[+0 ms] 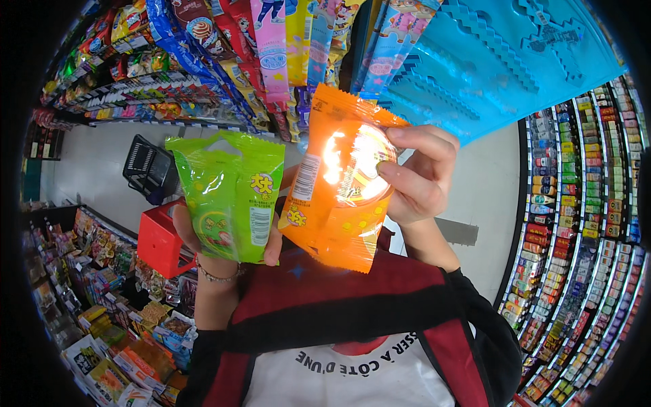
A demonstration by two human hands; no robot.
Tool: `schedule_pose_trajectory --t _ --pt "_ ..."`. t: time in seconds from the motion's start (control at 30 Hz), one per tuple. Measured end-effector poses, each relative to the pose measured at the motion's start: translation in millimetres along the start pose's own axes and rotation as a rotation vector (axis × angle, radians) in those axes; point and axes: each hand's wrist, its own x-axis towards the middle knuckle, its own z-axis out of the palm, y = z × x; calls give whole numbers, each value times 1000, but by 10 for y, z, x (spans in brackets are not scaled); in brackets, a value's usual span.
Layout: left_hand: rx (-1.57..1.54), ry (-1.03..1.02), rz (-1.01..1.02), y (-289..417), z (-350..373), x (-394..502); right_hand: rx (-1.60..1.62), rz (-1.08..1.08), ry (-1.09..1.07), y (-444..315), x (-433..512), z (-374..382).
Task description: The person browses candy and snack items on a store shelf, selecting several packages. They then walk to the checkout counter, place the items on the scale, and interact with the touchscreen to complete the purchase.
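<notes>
My left hand point(186, 228) holds a shiny green snack packet point(218, 191), its fingers wrapped around both sides of the packet from behind. A bracelet circles that wrist. To the right, an orange snack packet point(335, 203) of similar make is pinched at its right edge by my right hand point(419, 178), thumb in front. The two packets are side by side in front of my chest, with barcodes and printed writing facing me. Bright glare covers the middle of the orange one. Part of my left hand is hidden behind the green packet.
Hanging snack bags point(272, 46) and a translucent blue plastic panel point(488, 61) are just beyond my hands. A black shopping basket point(150, 165) sits on the floor at left, near a red plastic container point(158, 239). Stocked drink shelves point(564, 219) line the right; packaged foods point(117, 346) fill the lower left.
</notes>
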Motion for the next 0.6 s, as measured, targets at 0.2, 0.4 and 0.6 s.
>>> schedule_pose_trajectory --t 0.2,0.4,0.6 --pt "178 22 -38 76 -83 -72 -35 -119 -43 1 21 -15" --pt "248 11 -172 188 -77 -68 -52 -166 -13 -115 2 -12" --pt "218 -67 -301 372 -38 5 187 -14 90 -216 -135 5"
